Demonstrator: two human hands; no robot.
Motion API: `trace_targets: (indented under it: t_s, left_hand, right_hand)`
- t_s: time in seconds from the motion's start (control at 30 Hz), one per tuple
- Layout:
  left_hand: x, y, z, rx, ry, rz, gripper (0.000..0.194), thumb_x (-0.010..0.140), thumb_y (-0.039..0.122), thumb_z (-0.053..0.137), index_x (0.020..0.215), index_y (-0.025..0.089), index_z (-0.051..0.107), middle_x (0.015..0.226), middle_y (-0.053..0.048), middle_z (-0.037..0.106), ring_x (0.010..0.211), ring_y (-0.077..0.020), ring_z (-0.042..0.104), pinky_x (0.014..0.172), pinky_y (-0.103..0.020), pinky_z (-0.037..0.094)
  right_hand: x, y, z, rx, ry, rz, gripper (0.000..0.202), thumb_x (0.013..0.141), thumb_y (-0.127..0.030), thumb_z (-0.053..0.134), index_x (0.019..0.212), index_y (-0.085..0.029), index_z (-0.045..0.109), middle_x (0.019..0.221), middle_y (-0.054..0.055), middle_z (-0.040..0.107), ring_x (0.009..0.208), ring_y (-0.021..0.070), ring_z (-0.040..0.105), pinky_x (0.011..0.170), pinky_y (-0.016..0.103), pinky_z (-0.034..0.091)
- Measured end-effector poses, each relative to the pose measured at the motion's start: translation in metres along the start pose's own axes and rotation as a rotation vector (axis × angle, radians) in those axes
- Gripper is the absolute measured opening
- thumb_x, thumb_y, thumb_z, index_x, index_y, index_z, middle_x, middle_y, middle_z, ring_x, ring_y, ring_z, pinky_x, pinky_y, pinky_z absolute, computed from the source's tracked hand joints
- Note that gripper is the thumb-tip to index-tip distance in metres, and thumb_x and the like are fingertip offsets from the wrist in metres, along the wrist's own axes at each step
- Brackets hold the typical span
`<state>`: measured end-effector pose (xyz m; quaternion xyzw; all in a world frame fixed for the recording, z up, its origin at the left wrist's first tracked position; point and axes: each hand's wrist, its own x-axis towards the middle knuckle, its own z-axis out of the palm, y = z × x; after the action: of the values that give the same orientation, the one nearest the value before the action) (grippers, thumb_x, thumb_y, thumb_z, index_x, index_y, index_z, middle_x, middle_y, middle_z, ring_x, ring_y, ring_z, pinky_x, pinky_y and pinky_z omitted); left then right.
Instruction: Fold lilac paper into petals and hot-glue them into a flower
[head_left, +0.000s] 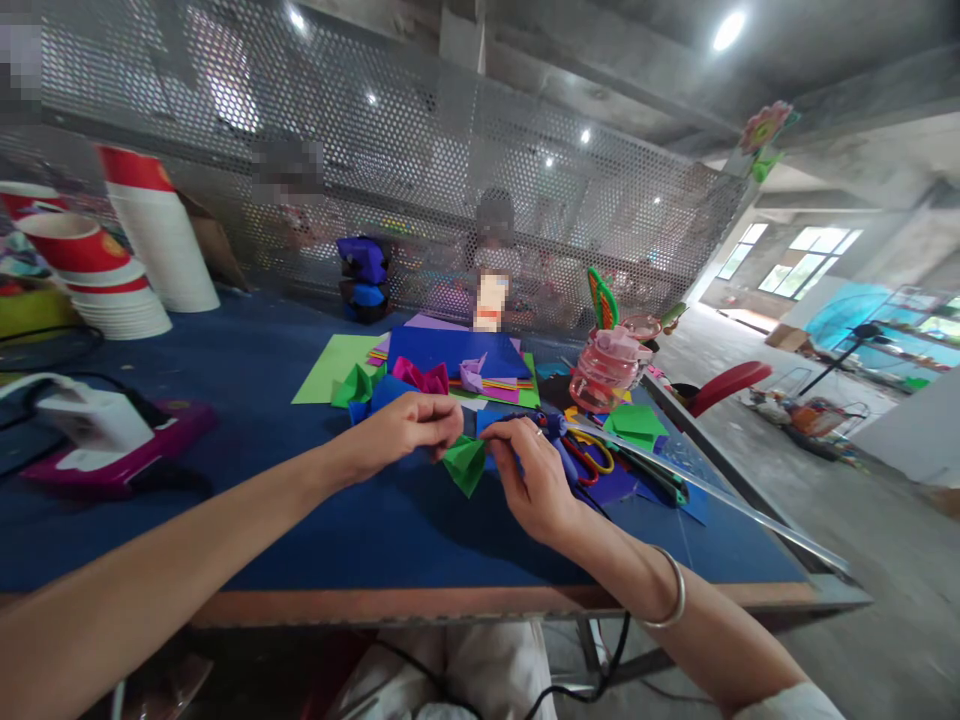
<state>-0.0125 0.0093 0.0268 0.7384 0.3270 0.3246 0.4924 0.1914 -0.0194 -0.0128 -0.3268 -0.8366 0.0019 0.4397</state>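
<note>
A folded piece of green paper (465, 466) is held above the blue table between my two hands. My left hand (409, 432) pinches its left edge, fingers curled. From the other side my right hand (534, 478) grips its upper right corner between thumb and fingers. Just beyond my left hand lie more folded paper pieces: a green one (358, 385), a magenta one (421, 375) and a small lilac one (472, 373). Behind them is a stack of coloured paper with a blue sheet (450, 350) on top.
Scissors with yellow and red handles (600, 455), a long metal ruler (720, 490) and a pink clear jar (606, 370) are at the right. Stacked paper cups (154, 240) and a magenta power strip (120, 460) stand left. A perforated metal screen (420, 130) closes the back.
</note>
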Motion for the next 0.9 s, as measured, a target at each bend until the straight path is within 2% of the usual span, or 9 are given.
trace_targets:
  t_s: [0.17,0.27,0.33,0.37,0.43,0.57,0.63,0.77,0.9]
  left_hand:
    - [-0.01,0.009,-0.002,-0.002,-0.198,0.066,0.049,0.09,0.052,0.049,0.054,0.019,0.049,0.053,0.002,0.045,0.053,-0.0122,0.043,0.056,-0.027,0.039]
    - [-0.02,0.02,0.001,0.087,-0.621,0.026,0.047,0.083,0.058,0.058,0.056,0.021,0.065,0.054,-0.002,0.057,0.055,-0.0149,0.051,0.058,-0.028,0.045]
    - [-0.023,0.027,-0.002,0.103,-0.929,-0.013,0.031,0.075,0.052,0.071,0.083,0.023,0.078,0.084,-0.008,0.073,0.073,-0.0211,0.063,0.073,-0.031,0.052]
    - [-0.024,0.03,-0.005,0.104,-0.996,-0.021,0.037,0.072,0.049,0.075,0.1,0.025,0.077,0.099,-0.01,0.073,0.081,-0.0234,0.065,0.079,-0.031,0.052]
    - [-0.02,0.029,-0.013,0.128,-0.861,-0.013,0.047,0.073,0.046,0.075,0.116,0.025,0.071,0.106,-0.01,0.072,0.086,-0.0239,0.066,0.081,-0.031,0.052]
    - [-0.002,0.006,-0.026,0.37,-0.069,0.025,0.029,0.086,0.041,0.059,0.103,0.022,0.074,0.089,-0.005,0.073,0.077,-0.018,0.063,0.071,-0.029,0.05]
    - [0.006,-0.01,-0.024,0.568,0.212,0.082,0.026,0.082,0.032,0.061,0.102,0.02,0.072,0.094,-0.005,0.071,0.069,-0.0149,0.059,0.067,-0.028,0.049]
    - [0.012,-0.035,-0.009,0.707,0.166,0.133,0.032,0.077,0.019,0.064,0.109,0.019,0.069,0.099,-0.005,0.071,0.066,-0.0134,0.059,0.067,-0.028,0.049]
    - [0.012,-0.042,-0.005,0.733,0.11,0.277,0.017,0.082,0.014,0.056,0.086,0.019,0.072,0.093,-0.006,0.071,0.085,-0.0179,0.066,0.081,-0.031,0.05]
  right_hand:
    - [0.0,0.002,0.002,0.006,-0.031,0.049,0.022,0.099,-0.017,0.034,0.11,-0.021,0.052,0.092,0.006,0.062,0.086,0.0186,0.059,0.079,0.032,0.048]
    - [0.001,0.004,0.004,-0.027,-0.04,0.082,0.02,0.098,-0.018,0.036,0.111,-0.02,0.051,0.099,0.008,0.061,0.094,0.0205,0.059,0.084,0.035,0.048]
    - [0.002,0.005,0.005,-0.041,-0.053,0.101,0.019,0.097,-0.018,0.04,0.112,-0.019,0.05,0.102,0.009,0.06,0.097,0.0212,0.058,0.085,0.035,0.049]
    - [0.002,0.006,0.005,-0.048,-0.058,0.112,0.019,0.096,-0.019,0.041,0.114,-0.018,0.05,0.103,0.01,0.06,0.098,0.0214,0.058,0.085,0.035,0.05]
    - [0.001,0.007,0.007,-0.081,-0.074,0.126,0.023,0.096,-0.021,0.043,0.118,-0.017,0.048,0.104,0.011,0.06,0.098,0.0223,0.059,0.083,0.035,0.051]
    - [-0.002,0.011,0.012,-0.211,-0.183,0.201,0.033,0.094,-0.024,0.048,0.126,-0.013,0.045,0.104,0.014,0.064,0.093,0.0249,0.063,0.076,0.035,0.051]
    - [-0.002,0.012,0.014,-0.243,-0.287,0.288,0.036,0.094,-0.025,0.05,0.127,-0.012,0.045,0.096,0.013,0.068,0.084,0.0247,0.066,0.069,0.033,0.049]
    - [-0.002,0.013,0.015,-0.192,-0.392,0.35,0.024,0.095,-0.022,0.047,0.117,-0.015,0.053,0.083,0.008,0.07,0.074,0.0214,0.067,0.062,0.028,0.042]
    - [0.0,0.012,0.012,-0.129,-0.351,0.329,0.017,0.091,-0.014,0.047,0.103,-0.016,0.058,0.076,0.004,0.068,0.067,0.0181,0.063,0.059,0.026,0.036]
